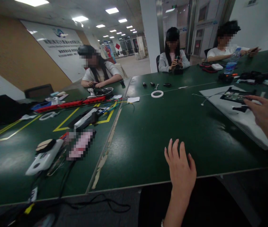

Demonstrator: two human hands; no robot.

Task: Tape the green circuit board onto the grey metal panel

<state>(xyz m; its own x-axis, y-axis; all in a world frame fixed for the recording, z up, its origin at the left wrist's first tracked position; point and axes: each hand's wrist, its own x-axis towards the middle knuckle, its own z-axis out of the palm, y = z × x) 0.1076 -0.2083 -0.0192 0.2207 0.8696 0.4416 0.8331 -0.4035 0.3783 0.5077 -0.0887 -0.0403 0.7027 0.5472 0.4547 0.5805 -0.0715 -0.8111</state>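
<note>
My left hand (181,167) hovers at the front edge of the green table (143,148). Its fingers are spread and hold nothing. My right hand (264,110) is over the white sheet (249,124) at the right, fingers bent towards the thumb. Its fingertips are at the right end of a flat dark device with a board-like inside (235,95). Something small and pale shows between finger and thumb, too unclear to name. Just below the fingertips is a small black piece (240,109). A thin pale cable (205,100) runs left from the device.
A white tape ring (157,94), a small wrench (157,86) and small black items lie mid-table. At left are a red power strip (72,104), a white device (45,157) and cables. A water bottle (232,63) stands at back right. Several people sit across the table.
</note>
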